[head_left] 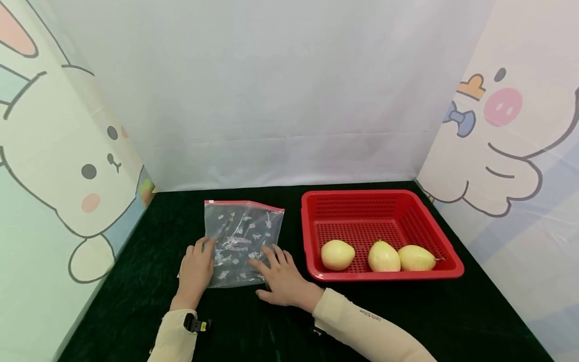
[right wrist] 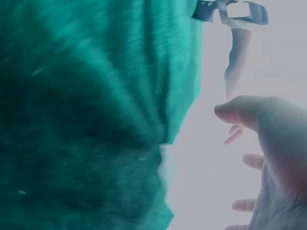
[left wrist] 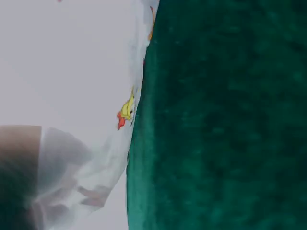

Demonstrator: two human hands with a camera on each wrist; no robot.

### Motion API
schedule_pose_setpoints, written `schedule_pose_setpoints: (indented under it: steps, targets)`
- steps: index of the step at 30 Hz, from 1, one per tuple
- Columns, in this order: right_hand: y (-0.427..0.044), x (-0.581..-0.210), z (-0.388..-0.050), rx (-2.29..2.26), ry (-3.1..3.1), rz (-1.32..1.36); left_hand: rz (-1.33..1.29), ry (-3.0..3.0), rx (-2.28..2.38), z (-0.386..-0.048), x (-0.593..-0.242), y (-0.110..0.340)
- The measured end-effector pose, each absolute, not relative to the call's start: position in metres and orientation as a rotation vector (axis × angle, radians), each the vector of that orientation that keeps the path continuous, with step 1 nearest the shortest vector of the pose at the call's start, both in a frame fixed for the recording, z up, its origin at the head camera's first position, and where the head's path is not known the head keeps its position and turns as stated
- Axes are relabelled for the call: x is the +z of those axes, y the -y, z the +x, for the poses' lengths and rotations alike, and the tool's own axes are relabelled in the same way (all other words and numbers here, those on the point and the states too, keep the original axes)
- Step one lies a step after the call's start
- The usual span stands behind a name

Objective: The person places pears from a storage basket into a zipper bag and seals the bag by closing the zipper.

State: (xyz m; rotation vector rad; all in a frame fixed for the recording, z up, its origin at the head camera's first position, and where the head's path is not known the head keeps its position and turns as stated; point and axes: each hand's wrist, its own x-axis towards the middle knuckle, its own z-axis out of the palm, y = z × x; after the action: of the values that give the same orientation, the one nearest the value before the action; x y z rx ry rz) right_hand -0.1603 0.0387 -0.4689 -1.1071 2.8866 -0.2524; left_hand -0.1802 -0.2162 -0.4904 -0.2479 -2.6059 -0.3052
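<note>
Touching a plastic bag point(head_left: 239, 236) with relaxed left hand point(head_left: 195, 271) and wide-spread right hand point(head_left: 284, 282), near red basket point(head_left: 357, 194) with three pears point(head_left: 384, 257).

Red basket point(head_left: 382, 276) of three pears point(head_left: 384, 257) on dark green cloth point(head_left: 253, 332) between cartoon-printed walls point(head_left: 50, 171).

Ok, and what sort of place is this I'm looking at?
Probably a small staged booth: a dark green cloth covers the work surface, a plain white backdrop stands behind it, and a rabbit-print panel and a pig-print panel close in the sides.
</note>
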Motion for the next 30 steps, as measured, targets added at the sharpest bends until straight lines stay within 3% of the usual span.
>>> schedule_pose_setpoints:
  steps: [14,30]
  targets:
    - [-0.063,-0.401,-0.15,-0.469,-3.021,-1.454,-0.433,2.108,-0.205,-0.183,-0.447,0.211]
    - [-0.091,-0.326,-0.225,-0.715,-3.343,-1.519,-0.54,1.821,-0.295,-0.174,-0.409,0.181]
